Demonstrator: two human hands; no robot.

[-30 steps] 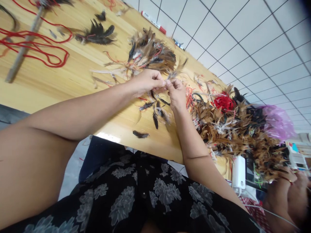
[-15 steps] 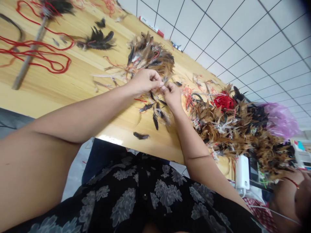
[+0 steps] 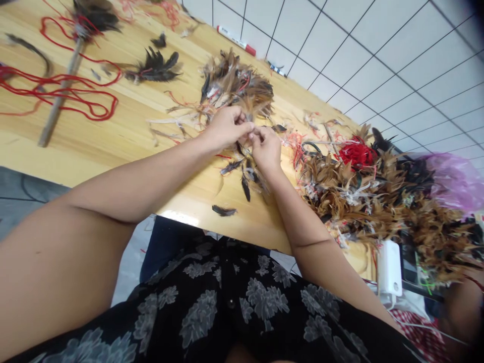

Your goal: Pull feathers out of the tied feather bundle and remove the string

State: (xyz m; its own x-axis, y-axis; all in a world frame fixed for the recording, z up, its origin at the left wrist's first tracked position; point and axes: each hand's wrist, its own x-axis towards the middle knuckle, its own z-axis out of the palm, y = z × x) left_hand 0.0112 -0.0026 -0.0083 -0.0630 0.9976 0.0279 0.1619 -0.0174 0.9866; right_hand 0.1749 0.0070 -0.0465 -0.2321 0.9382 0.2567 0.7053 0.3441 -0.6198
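My left hand and my right hand meet fingertip to fingertip above the wooden table. Both are closed in a pinch. A small brown feather stands up from between the fingertips; its lower end is hidden by them. Just beyond lies a heap of brown and black feathers. Several loose dark feathers are scattered below my hands, and a single one rests nearer the table's front edge.
A large pile of brown feathers covers the right side, with a red thread bundle and a purple plastic bag. On the left are a stick, red cord and a dark feather bunch. Another person's arm shows lower right.
My hands stay together in a pinch. A brown feather now stands up higher and plainer above the fingertips. The view has shifted slightly, with things on the table appearing further right.
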